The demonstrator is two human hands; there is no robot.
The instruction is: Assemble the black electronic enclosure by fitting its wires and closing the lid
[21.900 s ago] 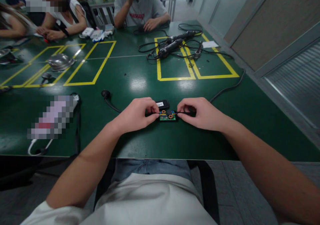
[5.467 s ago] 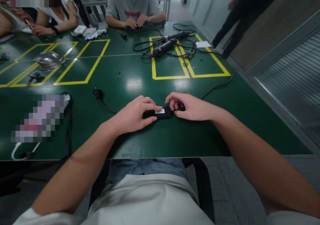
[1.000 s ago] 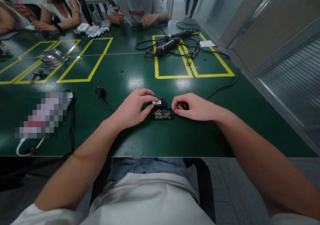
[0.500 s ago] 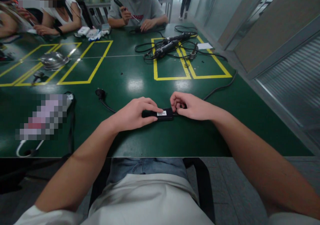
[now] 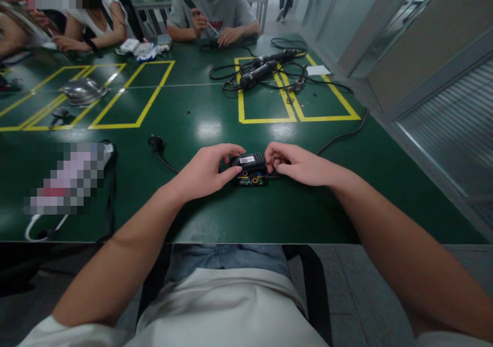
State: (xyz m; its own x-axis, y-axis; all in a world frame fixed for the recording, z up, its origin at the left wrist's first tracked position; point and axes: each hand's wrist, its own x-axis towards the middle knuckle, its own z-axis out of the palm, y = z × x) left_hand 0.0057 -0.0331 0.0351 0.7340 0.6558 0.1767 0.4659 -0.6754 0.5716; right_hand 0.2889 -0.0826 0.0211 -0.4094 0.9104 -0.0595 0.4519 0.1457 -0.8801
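Between the thumb and fingers of my left hand [image 5: 206,171] is a black plastic cover [image 5: 252,160] with a white label, raised and tilted at its near edge. Below it an open case shows a circuit board [image 5: 251,180] with copper-coloured coils. My right hand [image 5: 300,165] is curled closed at the right end of the case, beside a thin dark cable [image 5: 274,176]; its fingertips are partly hidden, so what they grip cannot be made out. A cord with a black plug [image 5: 155,143] runs out from under my left hand.
A blurred-out pinkish item [image 5: 69,177] lies at the left. Black corded tools [image 5: 258,73] rest on yellow-taped squares ahead. A shiny metal part [image 5: 83,91] stands farther left. Across the green table [image 5: 185,218] a person [image 5: 215,13] holds a screwdriver; others sit at the far left.
The black cover has come up off the case in my left hand, tilting away from me, and the circuit board now shows. My right hand stays almost in place.
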